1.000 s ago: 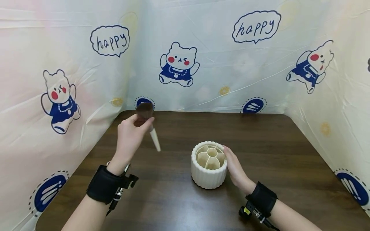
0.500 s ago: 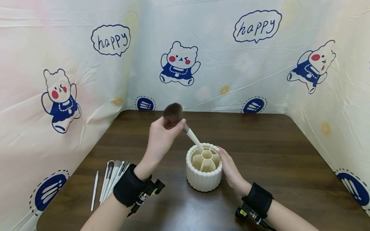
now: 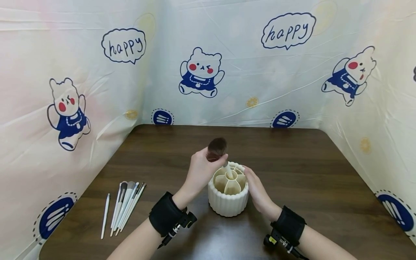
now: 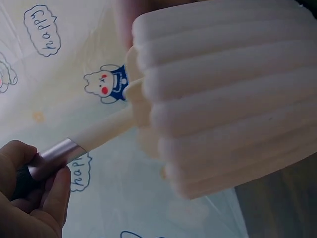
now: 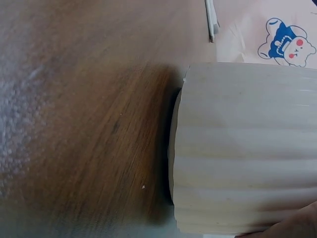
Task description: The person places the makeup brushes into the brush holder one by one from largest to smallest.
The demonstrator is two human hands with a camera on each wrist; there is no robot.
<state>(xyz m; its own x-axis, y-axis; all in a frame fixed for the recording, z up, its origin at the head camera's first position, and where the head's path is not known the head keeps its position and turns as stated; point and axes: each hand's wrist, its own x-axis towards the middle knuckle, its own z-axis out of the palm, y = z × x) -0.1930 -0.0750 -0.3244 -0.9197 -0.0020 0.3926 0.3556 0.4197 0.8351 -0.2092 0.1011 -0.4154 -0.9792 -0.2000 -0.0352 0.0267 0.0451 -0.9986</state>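
Observation:
My left hand (image 3: pixel 203 169) pinches a large makeup brush (image 3: pixel 217 147) near its dark bristles, its handle pointing down. The pale handle reaches the central round compartment of a cream ribbed brush holder (image 3: pixel 228 206). In the left wrist view, thumb and fingers grip the brush's metallic ferrule (image 4: pixel 57 158), and the handle end is hidden past the holder's rim. My right hand (image 3: pixel 260 193) holds the right side of the holder, which stands upright on the table; some of its fingers are hidden behind it. Part of that hand shows at the lower edge of the holder (image 5: pixel 237 148) in the right wrist view.
Several slim brushes (image 3: pixel 125 207) lie in a bunch at the table's left, with one white stick-like piece (image 3: pixel 105 216) apart beside them. A dark wooden table (image 3: pixel 292 155) is bordered by a printed curtain (image 3: pixel 243 72) at the back and sides.
My left hand has carried the brush rightward from the table's left side, then lowered its handle to the holder's centre. The right hand and holder have shifted slightly left.

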